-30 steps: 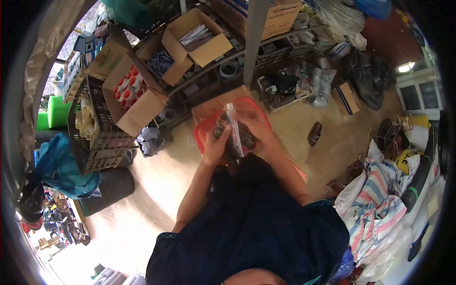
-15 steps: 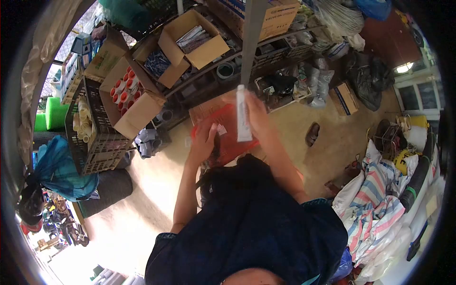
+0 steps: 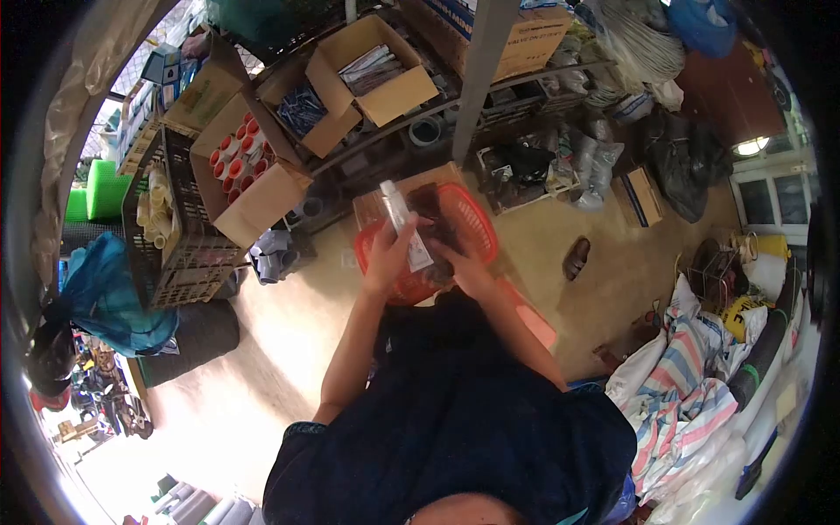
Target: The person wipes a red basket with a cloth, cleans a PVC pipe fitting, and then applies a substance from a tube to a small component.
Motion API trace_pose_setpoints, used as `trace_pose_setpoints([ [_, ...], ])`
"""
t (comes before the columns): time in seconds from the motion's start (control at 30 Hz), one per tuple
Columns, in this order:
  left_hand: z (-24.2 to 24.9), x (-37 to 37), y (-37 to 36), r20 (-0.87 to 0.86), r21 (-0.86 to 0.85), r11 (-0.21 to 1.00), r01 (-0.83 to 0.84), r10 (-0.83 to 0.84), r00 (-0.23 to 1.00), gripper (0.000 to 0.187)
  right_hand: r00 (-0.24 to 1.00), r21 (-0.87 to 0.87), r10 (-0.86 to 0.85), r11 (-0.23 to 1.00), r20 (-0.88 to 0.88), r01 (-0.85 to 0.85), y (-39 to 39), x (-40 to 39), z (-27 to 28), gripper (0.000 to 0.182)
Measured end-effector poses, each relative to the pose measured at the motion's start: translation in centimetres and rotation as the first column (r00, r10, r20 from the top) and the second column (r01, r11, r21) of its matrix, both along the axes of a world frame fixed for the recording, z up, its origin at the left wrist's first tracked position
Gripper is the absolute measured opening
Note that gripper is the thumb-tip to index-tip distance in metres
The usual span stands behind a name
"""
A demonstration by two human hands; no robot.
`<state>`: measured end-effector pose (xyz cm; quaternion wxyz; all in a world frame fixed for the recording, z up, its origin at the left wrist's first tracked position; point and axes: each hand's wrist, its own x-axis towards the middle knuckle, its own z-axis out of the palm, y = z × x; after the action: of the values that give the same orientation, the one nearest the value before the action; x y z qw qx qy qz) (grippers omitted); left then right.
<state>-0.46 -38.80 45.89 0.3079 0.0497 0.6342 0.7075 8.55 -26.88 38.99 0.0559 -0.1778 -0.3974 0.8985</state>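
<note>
A white squeeze tube (image 3: 404,223) with a white cap is in my left hand (image 3: 391,255), tilted with its cap end up and to the left. My left fingers wrap round its middle, above the left side of a red plastic basket (image 3: 477,219). Close to the tube's flat lower end is my right hand (image 3: 471,273), its fingers stretched toward the tube over the basket's front. Dark contents (image 3: 435,210) show inside the basket beyond my hands. Behind the basket a piece of brown cardboard (image 3: 369,206) sticks out.
Ahead on the left, an open carton (image 3: 278,199) holds red-and-white tubes beside a black crate (image 3: 188,271). A grey post (image 3: 477,87) rises in front of the shelf. A sandal (image 3: 576,258) lies on the floor to the right, and striped sacks (image 3: 687,367) are heaped beyond.
The white tube has passed from my right hand to my left and moved left. My right hand has come down over the basket's front, and more of the basket shows.
</note>
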Motion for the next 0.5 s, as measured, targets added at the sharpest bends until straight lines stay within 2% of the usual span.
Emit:
trace_pose_setpoints([
  [0.03, -0.6, 0.2, -0.2, -0.159, -0.095, 0.995, 0.006, -0.021, 0.987, 0.031, 0.995, 0.125, -0.080, 0.989, 0.051, 0.073, 1.0, 0.2, -2.0, 0.046],
  [0.1, -0.8, 0.3, -1.0, -0.240, -0.341, 0.937, 0.070, -0.159, 0.958, 0.029, 0.981, 0.250, -0.167, 0.958, 0.094, 0.139, 3.4, 0.4, -3.2, 0.046],
  [0.17, 0.1, 0.8, -1.2, -0.277, -0.356, 0.932, 0.067, -0.174, 0.945, 0.030, 0.906, 0.283, -0.371, 0.908, 0.201, 0.309, 5.0, 0.0, -2.8, 0.046],
  [0.2, 0.5, 1.1, -1.2, -0.313, -0.368, 0.928, 0.062, -0.186, 0.931, 0.032, 0.906, 0.280, -0.373, 0.908, 0.200, 0.312, 5.0, 0.2, -2.6, 0.046],
  [0.23, 0.6, 1.4, -1.1, -0.314, -0.369, 0.927, 0.064, -0.189, 0.931, 0.032, 0.940, 0.342, -0.299, 0.911, 0.164, 0.230, 4.9, 0.1, -0.4, 0.047],
  [0.27, 0.6, 1.8, -0.8, -0.335, -0.491, 0.868, 0.069, -0.261, 0.905, 0.033, 0.966, 0.407, -0.220, 0.901, 0.135, 0.149, 4.6, 0.0, 1.6, 0.047],
  [0.3, -0.1, 2.2, -0.6, -0.344, -0.548, 0.834, 0.067, -0.298, 0.891, 0.033, 0.966, 0.407, -0.222, 0.901, 0.134, 0.150, 3.8, -0.2, 3.3, 0.047],
  [0.33, -0.7, 2.6, -0.5, -0.350, -0.603, 0.795, 0.063, -0.335, 0.875, 0.034, 0.989, 0.435, -0.127, 0.897, 0.078, 0.081, 2.8, -0.5, 4.8, 0.050],
  [0.37, -2.2, 3.0, -0.4, -0.543, -0.540, 0.842, 0.006, -0.354, 0.762, 0.034, 0.999, 0.466, -0.026, 0.884, 0.025, 0.012, 2.3, -0.7, 5.4, 0.053],
  [0.4, -3.5, 3.2, -0.8, -0.565, -0.556, 0.830, 0.032, -0.406, 0.718, 0.032, 0.999, 0.467, -0.024, 0.884, 0.024, 0.010, 2.2, -0.8, 3.3, 0.053],
  [0.43, -3.7, 3.2, -0.8, -0.587, -0.572, 0.819, 0.054, -0.454, 0.670, 0.031, 0.993, 0.338, -0.064, 0.941, 0.098, 0.028, 1.8, -1.0, -0.6, 0.057],
  [0.5, -0.8, 2.9, -0.3, -0.534, -0.612, 0.790, 0.030, -0.441, 0.721, 0.029, 0.987, 0.301, -0.040, 0.954, 0.158, -0.009, 1.7, -0.9, -0.9, 0.064],
])
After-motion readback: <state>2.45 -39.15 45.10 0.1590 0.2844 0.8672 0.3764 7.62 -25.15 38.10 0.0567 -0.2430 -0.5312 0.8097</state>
